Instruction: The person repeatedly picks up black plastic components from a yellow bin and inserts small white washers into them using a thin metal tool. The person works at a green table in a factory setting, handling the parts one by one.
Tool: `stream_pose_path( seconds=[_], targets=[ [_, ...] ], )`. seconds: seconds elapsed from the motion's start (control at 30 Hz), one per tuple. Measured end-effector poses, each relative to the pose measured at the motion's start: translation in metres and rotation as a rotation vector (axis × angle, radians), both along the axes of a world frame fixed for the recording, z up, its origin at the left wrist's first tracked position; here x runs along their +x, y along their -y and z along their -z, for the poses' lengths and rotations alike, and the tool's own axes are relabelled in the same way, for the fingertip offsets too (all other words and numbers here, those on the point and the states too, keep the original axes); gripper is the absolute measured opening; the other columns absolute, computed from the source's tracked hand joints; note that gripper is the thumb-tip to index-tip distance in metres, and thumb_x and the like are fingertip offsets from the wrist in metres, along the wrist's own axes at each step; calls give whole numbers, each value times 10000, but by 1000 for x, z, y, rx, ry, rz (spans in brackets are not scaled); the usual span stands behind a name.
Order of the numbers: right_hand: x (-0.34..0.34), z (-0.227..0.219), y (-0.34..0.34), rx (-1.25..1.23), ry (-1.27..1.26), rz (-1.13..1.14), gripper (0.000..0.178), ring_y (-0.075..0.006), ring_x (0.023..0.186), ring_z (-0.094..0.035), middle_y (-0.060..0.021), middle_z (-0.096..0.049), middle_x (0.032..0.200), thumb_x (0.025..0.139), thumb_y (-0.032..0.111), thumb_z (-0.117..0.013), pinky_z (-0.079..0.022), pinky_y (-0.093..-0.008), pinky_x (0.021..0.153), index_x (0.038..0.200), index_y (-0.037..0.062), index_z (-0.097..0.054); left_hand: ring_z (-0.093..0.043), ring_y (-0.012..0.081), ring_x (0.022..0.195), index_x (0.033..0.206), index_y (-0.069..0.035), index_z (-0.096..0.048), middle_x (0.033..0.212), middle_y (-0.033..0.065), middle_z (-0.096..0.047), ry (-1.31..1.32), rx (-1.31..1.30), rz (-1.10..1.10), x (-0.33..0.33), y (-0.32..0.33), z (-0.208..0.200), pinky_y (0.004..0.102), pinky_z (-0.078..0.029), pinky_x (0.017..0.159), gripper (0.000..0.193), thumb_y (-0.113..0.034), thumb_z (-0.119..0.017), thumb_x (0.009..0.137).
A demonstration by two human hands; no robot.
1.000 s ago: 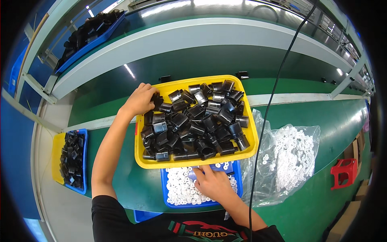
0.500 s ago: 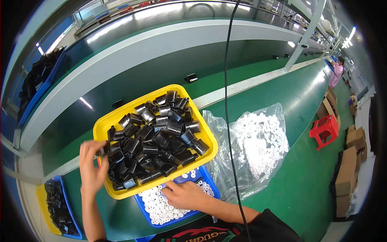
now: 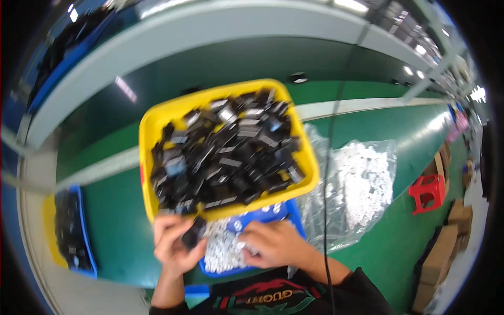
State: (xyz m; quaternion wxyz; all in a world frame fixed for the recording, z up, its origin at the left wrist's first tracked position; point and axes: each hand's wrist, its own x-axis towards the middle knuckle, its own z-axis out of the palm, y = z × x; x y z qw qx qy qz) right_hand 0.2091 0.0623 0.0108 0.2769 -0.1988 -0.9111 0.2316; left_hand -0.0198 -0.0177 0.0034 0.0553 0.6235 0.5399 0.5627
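My left hand [image 3: 173, 245], just below the near left corner of the yellow tray [image 3: 262, 202], grips a black plastic fitting [image 3: 195, 234] between thumb and fingers. The tray is heaped with similar black fittings [image 3: 226, 152]. Partly under it sits a blue tray [image 3: 297, 216] of small white rings [image 3: 218, 254]. Over that tray my right hand [image 3: 275, 244] has its thumb and fingers drawn together. A small white ring [image 3: 241, 245] shows at its fingertips. The picture is smeared by motion.
Right of the trays lies a clear plastic bag [image 3: 362, 184] of white rings. A black cable [image 3: 326, 210] hangs in front. Another bin [image 3: 84, 231] of black parts stands at left, a red stool [image 3: 428, 193] on the floor at right. One loose fitting [image 3: 298, 78] lies beyond the tray.
My left hand has moved from the yellow tray's left side to its near corner, now with a black fitting clearly in it. My right hand has risen slightly from the rings. The view has shifted.
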Motion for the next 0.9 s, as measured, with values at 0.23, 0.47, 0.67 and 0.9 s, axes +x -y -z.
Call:
stream_pose_path(
  seconds=[0.23, 0.47, 0.67, 0.9],
  targets=[
    [2, -16, -2, -178, -119, 104, 324, -195, 658, -633, -49, -629, 860, 662, 71, -752, -482, -284, 537, 970, 74, -654, -581, 214, 934, 1159, 24, -618, 1054, 134, -542, 543, -202, 517, 6, -8, -1, 310, -516, 804, 493, 38, -791, 698],
    [-13, -26, 5, -267, -260, 81, 320, -209, 649, -612, -95, -631, 863, 692, 42, -750, -464, -274, 522, 999, 35, -659, -593, 284, 1142, 1115, 1, -607, 1184, 194, -571, 841, -235, 792, 1, -13, 20, 374, -509, 929, 408, 120, -712, 740],
    [-23, -26, 2, -276, -271, 65, 310, -213, 647, -595, -103, -620, 852, 706, 43, -745, -471, -278, 523, 1004, 28, -662, -632, 380, 1093, 1150, -27, -524, 1099, 210, -598, 992, -362, 644, 13, -7, 11, 490, -533, 923, 452, -25, -774, 774],
    [-27, -23, 6, -311, -296, 58, 310, -218, 663, -595, -122, -618, 854, 709, 28, -742, -475, -285, 535, 1008, 16, -662, -635, 234, 990, 1237, 20, -559, 1086, 161, -627, 952, -253, 833, -3, -9, 13, 350, -508, 877, 569, -17, -795, 721]
  ],
)
